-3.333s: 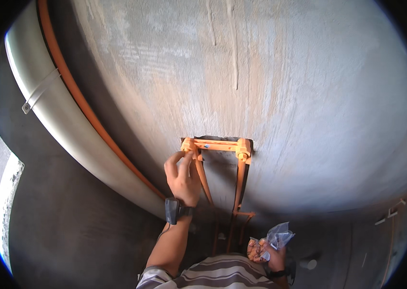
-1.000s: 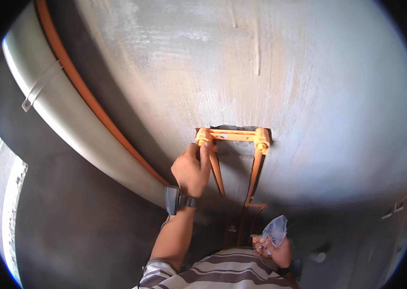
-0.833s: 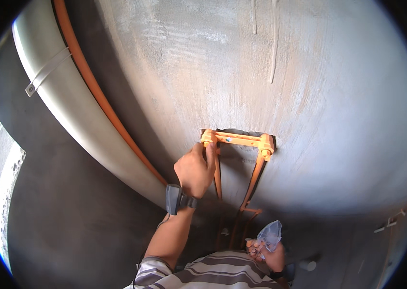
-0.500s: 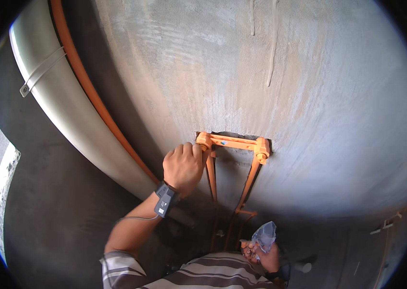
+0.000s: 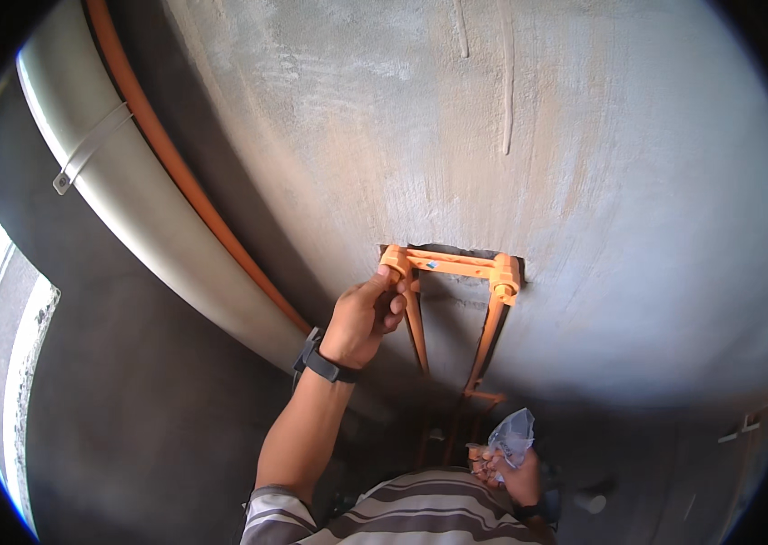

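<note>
An orange bracket (image 5: pixel 449 263) with a pipe fitting at each end is set in a recess of the wall. My left hand (image 5: pixel 367 318) is closed at its left fitting (image 5: pixel 395 258), thumb and fingers pinching the orange plug at its front. Much of that plug is hidden by the fingers. The right fitting (image 5: pixel 506 271) has a similar orange plug (image 5: pixel 504 292) facing me. Low down, close to my body, my right hand (image 5: pixel 520 480) is wrapped round a clear plastic bag (image 5: pixel 513 434). Small orange pieces (image 5: pixel 482 459) show by its fingers.
Two orange pipes (image 5: pixel 489 341) run down from the fittings. A thick pale pipe (image 5: pixel 143 204) with a metal strap (image 5: pixel 93 145) and a thin orange pipe (image 5: pixel 175 168) curve along the left. Rough grey plaster covers the wall (image 5: pixel 602 182). A white cylindrical thing (image 5: pixel 593 501) is at lower right.
My left hand has turned at the left fitting, from back of hand up to thumb side up, its wrist rolling over. The view has shifted slightly; my right hand still holds the bag.
</note>
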Demonstrator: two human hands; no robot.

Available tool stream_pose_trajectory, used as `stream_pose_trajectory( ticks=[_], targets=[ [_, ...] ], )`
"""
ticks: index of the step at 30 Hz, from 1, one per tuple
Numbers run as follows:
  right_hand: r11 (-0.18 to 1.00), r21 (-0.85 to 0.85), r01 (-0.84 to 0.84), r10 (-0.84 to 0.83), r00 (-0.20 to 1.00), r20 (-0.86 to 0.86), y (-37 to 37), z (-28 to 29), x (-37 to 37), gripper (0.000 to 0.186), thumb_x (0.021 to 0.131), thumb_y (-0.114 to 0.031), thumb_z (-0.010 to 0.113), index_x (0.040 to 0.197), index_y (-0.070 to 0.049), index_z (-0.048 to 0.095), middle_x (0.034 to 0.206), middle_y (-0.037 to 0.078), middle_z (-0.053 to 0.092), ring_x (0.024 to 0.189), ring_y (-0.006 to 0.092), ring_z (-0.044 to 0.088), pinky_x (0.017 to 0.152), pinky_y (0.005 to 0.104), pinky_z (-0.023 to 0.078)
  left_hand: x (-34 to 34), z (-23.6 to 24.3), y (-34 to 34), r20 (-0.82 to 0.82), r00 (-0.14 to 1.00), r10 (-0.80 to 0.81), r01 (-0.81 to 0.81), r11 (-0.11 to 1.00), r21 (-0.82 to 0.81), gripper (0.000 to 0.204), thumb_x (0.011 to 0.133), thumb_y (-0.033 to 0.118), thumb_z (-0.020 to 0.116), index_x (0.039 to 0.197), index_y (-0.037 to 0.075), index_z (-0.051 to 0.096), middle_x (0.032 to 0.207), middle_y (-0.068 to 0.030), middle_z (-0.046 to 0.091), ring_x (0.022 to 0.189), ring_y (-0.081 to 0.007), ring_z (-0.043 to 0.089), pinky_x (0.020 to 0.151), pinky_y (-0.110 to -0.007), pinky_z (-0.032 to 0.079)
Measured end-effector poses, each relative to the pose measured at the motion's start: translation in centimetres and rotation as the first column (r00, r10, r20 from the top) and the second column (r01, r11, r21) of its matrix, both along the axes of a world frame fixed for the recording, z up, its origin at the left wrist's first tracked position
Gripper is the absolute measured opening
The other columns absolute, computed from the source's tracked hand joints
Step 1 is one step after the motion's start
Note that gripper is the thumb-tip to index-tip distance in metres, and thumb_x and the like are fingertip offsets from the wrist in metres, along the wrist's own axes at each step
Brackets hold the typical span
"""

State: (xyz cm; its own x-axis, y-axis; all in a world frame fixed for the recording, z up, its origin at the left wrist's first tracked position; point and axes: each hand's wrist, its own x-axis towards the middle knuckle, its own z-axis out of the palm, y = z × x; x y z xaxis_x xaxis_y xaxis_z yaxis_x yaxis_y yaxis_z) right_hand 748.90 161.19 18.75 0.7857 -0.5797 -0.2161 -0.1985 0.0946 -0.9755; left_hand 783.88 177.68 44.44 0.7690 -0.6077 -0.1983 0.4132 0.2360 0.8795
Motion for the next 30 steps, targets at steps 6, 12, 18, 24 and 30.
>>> stream_pose_trajectory(
  ticks=[6,12,18,24,30],
  targets=[
    [0.994,-0.104,-0.015,0.011,0.999,-0.044,0.0,1.1,0.5,0.027,0.084,0.002,0.07,0.11,0.001,0.064,0.094,0.011,0.073,0.084,0.0185,0.073,0.077,0.0348,0.056,0.7,0.6,0.5,-0.038,0.995,-0.088,0.09,0.995,0.037,0.04,0.108,0.04,0.049,0.093,0.006,0.064,0.068,0.002,0.053,0.059,-0.0078,0.041,0.054,-0.023,0.031],
    [0.982,-0.161,-0.096,0.077,0.989,-0.125,0.1,2.9,0.8,0.032,0.085,-0.001,0.072,0.116,0.001,0.062,0.099,0.01,0.073,0.087,0.0179,0.071,0.078,0.0333,0.056,0.5,0.2,0.2,0.051,0.998,-0.028,0.023,0.995,0.094,0.039,0.107,0.038,0.053,0.089,0.005,0.063,0.064,0.0045,0.047,0.054,-0.0049,0.035,0.051,-0.022,0.027],
    [0.99,-0.12,-0.077,0.064,0.992,-0.106,0.7,3.7,1.3,0.027,0.085,0.001,0.072,0.111,0.001,0.065,0.095,0.01,0.074,0.086,0.0184,0.072,0.078,0.0346,0.056,0.0,-0.2,-0.3,0.219,0.974,0.06,-0.099,0.98,0.172,0.039,0.106,0.036,0.055,0.09,0.003,0.066,0.064,0.0046,0.048,0.054,-0.0054,0.037,0.052,-0.023,0.03],
    [0.976,-0.173,-0.129,0.11,0.988,-0.112,1.2,4.4,2.0,0.033,0.085,-0.002,0.073,0.116,0.001,0.063,0.098,0.01,0.072,0.087,0.018,0.071,0.078,0.0335,0.056,0.1,-0.7,-0.3,0.523,0.85,0.063,-0.293,0.882,0.37,0.049,0.106,0.041,0.055,0.087,-0.002,0.07,0.068,0.0014,0.057,0.059,-0.0094,0.049,0.058,-0.026,0.041],
    [0.966,-0.219,-0.134,0.109,0.987,-0.122,1.9,5.1,3.1,0.029,0.085,-0.004,0.073,0.112,0.001,0.065,0.096,0.013,0.074,0.087,0.0228,0.074,0.078,0.0374,0.057,-0.3,-2.3,0.2,0.39,0.921,0.025,-0.132,0.959,0.25,0.05,0.106,0.047,0.052,0.103,0.0,0.068,0.081,-0.0023,0.064,0.071,-0.0139,0.058,0.069,-0.029,0.047]
  ],
)
